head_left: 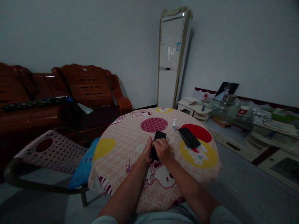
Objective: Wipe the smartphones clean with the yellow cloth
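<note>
Person seated at round table, both forearms reaching in from the near edge. Left hand (147, 151) closed along the left side of a black phone (159, 135), its fingers mostly hidden. Right hand (164, 150) over the phone's face, fingers bunched tight on a yellowish scrap (154, 141), too small to identify. Phone above the patterned tablecloth (126, 137), between the hands. Right of it, a second dark, flat object (189, 137) lies on the cloth; small white bottle (174, 126) upright just beyond. Farther back: wooden sofa (87, 85) at left, tall white cabinet unit (170, 84) in the corner
</note>
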{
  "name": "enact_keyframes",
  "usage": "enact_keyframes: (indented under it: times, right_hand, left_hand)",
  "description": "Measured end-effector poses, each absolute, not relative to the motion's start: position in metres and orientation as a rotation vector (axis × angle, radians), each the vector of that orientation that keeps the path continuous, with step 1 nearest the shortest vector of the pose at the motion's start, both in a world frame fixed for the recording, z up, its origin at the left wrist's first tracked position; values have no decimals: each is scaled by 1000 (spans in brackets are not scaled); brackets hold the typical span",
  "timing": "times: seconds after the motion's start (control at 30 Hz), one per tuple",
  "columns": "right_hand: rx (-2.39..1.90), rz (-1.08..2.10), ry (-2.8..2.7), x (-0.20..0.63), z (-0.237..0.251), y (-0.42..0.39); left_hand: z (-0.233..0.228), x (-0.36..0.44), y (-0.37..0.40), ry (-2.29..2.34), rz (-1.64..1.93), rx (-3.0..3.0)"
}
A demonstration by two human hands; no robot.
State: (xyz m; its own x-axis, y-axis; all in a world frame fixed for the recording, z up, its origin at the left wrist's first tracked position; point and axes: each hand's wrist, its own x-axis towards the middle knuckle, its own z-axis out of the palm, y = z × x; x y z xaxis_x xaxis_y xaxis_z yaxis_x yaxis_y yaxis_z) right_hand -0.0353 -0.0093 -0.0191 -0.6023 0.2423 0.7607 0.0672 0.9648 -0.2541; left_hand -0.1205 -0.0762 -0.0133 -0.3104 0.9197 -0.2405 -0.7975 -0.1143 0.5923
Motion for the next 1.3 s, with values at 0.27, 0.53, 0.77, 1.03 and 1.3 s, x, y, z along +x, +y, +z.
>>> enact_keyframes:
  times: [0.27,0.53,0.77,1.03,1.3]
  right_hand:
    - [-303,215,-2109,-31,-18,6]
    - [-329,120,-1982,-33,-22,20]
    - [-373,102,-1942,-33,-24,32]
    - [-428,96,-1991,-32,-21,32]
    - [-510,85,-2035,-30,-22,36]
  left_hand:
    - [-13,-113,-75,909,1630,339]
    - [-16,-109,-77,1052,1534,374]
    - [-18,-109,-78,1126,1421,489]
    - [-14,-106,-80,1079,1438,495]
    - [-14,-108,-81,1017,1493,419]
